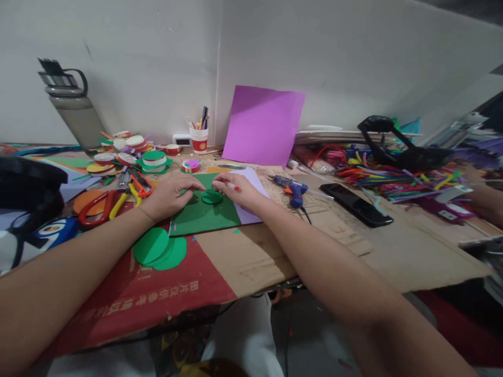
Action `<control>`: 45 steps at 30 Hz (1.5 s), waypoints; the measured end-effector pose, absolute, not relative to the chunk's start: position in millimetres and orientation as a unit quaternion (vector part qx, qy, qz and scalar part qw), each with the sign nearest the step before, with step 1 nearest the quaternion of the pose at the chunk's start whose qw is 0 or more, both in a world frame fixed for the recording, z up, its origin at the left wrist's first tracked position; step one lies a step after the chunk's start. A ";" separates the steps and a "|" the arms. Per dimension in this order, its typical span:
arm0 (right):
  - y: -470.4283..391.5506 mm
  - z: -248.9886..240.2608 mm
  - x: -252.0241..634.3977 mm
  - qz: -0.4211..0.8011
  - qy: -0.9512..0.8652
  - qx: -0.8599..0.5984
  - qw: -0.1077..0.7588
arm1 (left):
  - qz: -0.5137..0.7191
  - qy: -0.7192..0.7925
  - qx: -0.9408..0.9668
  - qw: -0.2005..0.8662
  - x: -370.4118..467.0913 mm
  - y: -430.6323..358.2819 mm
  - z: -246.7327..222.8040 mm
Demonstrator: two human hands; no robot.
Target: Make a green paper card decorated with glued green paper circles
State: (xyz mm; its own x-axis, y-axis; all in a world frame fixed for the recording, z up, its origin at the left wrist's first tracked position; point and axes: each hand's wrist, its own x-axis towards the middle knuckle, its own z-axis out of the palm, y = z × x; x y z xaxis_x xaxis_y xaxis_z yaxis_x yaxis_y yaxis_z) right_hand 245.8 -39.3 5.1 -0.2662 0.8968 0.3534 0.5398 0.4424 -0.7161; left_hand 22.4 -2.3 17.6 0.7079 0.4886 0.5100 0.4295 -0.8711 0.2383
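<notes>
White walls meet in a corner behind a cluttered bench [353, 262] covered with flattened cardboard, where craft scraps crowd the far left and a heap of coloured pipe cleaners [377, 175] runs along the far right.

Between the two hands lies a small green paper disc [211, 197], flat on a green paper sheet [200, 214] that overlaps a pale lilac sheet [251, 209] on its right. The disc sits just right of the left hand [171, 195] and just left of the right hand [239, 189]; both are about equally near, with fingertips meeting at its far edge. The left hand lies palm down, fingers stretched right and pressing on the green sheet beside the disc; it grips nothing. The right hand is curled closed around a white pen with a red tip [232, 185], whose long axis runs left to right, tip pointing left towards the disc. Whether that tip touches the disc cannot be told.

Nearer the person, two larger green circles [159, 250] lie overlapped on the red printed part of the cardboard, near and left of the left forearm. A blue glue gun [294, 189] and a black phone [356, 204] lie right of the right hand, well apart from it. Scissors with red and yellow handles [106, 201] rest left of the left hand. A purple sheet [265, 125] leans on the far wall.
</notes>
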 end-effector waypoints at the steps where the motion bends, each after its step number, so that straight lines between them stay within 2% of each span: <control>1: -39.8 5.5 245.7 0.232 -0.762 -0.472 0.379 | 0.273 0.229 0.933 0.051 23.2 -2.2 16.7; 7: -40.0 4.6 245.6 0.224 -0.763 -0.474 0.377 | 0.173 0.196 0.965 0.031 25.1 0.3 10.8; 12: -37.1 2.8 242.3 0.260 -0.733 -0.478 0.408 | 0.142 0.205 0.968 0.021 25.8 0.3 11.2; 21: -39.8 19.3 242.6 0.244 -0.664 -0.539 0.456 | 0.128 0.201 0.971 0.020 27.5 -1.3 14.6; 28: -28.6 13.1 246.6 0.242 -0.678 -0.570 0.396 | 0.106 0.221 0.969 0.032 29.0 -2.6 14.2; 36: -30.9 6.1 242.3 0.332 -0.618 -0.562 0.438 | 0.118 0.212 0.970 0.015 28.0 -4.0 13.6; 45: -32.2 10.4 242.4 0.344 -0.617 -0.552 0.443 | 0.116 0.202 0.972 0.030 28.2 -2.7 13.5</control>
